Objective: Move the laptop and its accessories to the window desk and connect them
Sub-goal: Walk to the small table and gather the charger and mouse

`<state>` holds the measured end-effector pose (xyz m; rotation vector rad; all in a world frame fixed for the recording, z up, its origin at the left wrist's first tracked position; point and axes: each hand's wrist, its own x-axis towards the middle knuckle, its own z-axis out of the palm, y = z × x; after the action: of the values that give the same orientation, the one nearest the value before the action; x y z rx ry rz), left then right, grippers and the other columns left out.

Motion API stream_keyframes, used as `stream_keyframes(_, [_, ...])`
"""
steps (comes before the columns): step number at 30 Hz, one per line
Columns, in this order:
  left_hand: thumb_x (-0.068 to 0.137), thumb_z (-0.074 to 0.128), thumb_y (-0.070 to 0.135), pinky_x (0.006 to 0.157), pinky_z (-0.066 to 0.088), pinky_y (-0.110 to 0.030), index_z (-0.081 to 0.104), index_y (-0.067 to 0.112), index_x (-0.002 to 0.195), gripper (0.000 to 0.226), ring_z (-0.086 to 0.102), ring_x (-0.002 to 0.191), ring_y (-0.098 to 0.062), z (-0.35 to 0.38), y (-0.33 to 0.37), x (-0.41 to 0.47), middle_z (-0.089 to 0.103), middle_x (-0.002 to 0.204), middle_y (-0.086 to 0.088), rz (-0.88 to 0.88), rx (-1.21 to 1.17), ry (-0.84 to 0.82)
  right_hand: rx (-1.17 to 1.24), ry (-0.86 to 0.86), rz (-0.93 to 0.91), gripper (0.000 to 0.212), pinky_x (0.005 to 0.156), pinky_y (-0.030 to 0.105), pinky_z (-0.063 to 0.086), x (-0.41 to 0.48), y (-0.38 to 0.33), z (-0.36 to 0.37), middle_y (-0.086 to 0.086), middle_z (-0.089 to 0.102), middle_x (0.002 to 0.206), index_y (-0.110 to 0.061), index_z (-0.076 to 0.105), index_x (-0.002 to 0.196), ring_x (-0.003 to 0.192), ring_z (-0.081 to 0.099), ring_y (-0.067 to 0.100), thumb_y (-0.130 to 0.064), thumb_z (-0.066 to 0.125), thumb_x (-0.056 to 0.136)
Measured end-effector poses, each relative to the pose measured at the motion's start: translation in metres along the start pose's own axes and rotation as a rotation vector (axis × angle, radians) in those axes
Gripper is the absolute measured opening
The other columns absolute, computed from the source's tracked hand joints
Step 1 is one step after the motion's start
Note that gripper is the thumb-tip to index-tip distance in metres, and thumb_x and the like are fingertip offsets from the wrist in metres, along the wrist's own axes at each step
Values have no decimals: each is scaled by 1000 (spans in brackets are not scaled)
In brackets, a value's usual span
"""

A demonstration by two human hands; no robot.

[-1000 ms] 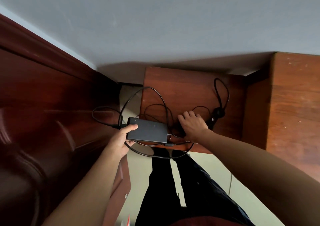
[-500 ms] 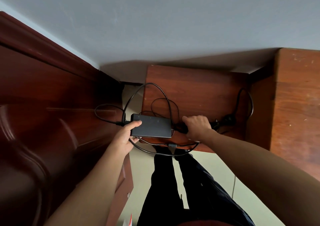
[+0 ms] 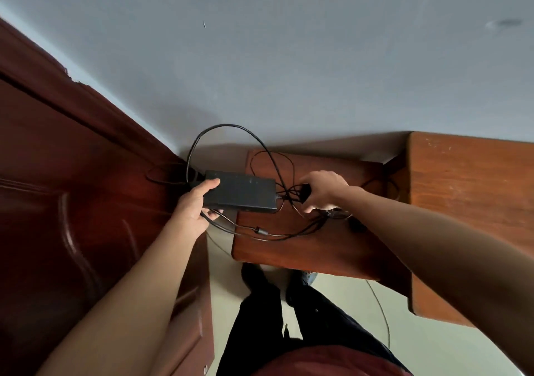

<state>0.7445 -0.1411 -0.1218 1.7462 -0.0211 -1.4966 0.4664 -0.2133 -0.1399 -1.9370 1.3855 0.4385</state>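
A black power adapter brick (image 3: pixel 241 191) is held in the air above the left edge of a small red-brown wooden table (image 3: pixel 312 248). My left hand (image 3: pixel 196 205) grips its left end, thumb on top. My right hand (image 3: pixel 320 191) is curled round a black object among the tangled black cables (image 3: pixel 286 193) just right of the brick; what it is I cannot tell. Cable loops (image 3: pixel 228 128) arch up behind the brick and others (image 3: pixel 260 232) hang below it over the table. No laptop is in view.
A dark wooden door (image 3: pixel 72 202) fills the left side, close to my left arm. A taller wooden cabinet (image 3: pixel 468 202) stands at the right against the grey wall. My legs and pale floor (image 3: pixel 341 312) show below, with a thin cable (image 3: pixel 381 315) trailing on the floor.
Both hands have lifted the adapter and cables higher off the table. The cable loop and plug that lay on the table's right side have been drawn in toward my right hand.
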Motion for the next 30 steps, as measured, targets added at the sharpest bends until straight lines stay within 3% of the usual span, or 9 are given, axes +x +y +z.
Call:
stream_keyframes(4, [74,76,17,71,54,-37,65,16,86,16,68,82,-23,14,49,-24,71,87,-7,76,12,-93,75,136,16,33,66,29,46,-31,-15,-35,-8,64,80,-32,56,73,80,60,23,-42,78,52])
stream_keyframes(8, [73,76,17,62,54,-34,64,17,85,17,68,80,-23,24,87,-50,71,82,-6,156,59,-198,161,270,90,36,66,30,51,-72,-29,-61,-6,66,80,-28,63,81,78,63,21,-41,78,51])
stream_keyframes(13, [73,76,20,66,57,-35,65,18,88,19,68,85,-24,33,116,-87,71,87,-6,226,113,-338,238,419,155,30,61,29,54,-131,-47,-80,-8,65,72,-26,59,72,71,64,17,-39,78,52])
stream_keyframes(17, [75,74,20,63,57,-35,63,17,88,17,67,82,-21,54,132,-128,69,88,-4,272,180,-454,304,564,204,30,53,24,43,-191,-51,-85,-11,62,68,-27,59,71,67,60,13,-40,75,50])
stream_keyframes(21, [76,72,19,57,57,-33,63,17,85,13,67,78,-20,91,132,-172,68,83,-3,291,242,-576,505,657,265,41,64,34,53,-250,-38,-84,0,67,72,-16,66,79,70,62,20,-37,77,46])
stream_keyframes(24, [78,71,17,57,58,-35,63,17,81,8,67,77,-21,122,118,-211,68,80,-4,281,293,-667,724,723,261,32,60,33,52,-302,-18,-76,6,61,66,-8,65,74,63,60,21,-24,81,51])
stream_keyframes(27, [81,67,15,57,59,-36,61,13,81,5,66,76,-22,154,89,-258,67,79,-8,249,340,-750,921,795,267,19,56,30,55,-364,6,-63,11,67,66,-6,67,74,60,67,24,-9,80,61])
stream_keyframes(30, [81,66,14,53,58,-34,60,10,83,8,66,74,-24,176,67,-297,65,80,-10,235,375,-792,1077,835,225,21,61,36,59,-410,26,-51,16,69,71,-1,66,83,64,69,29,-4,78,66])
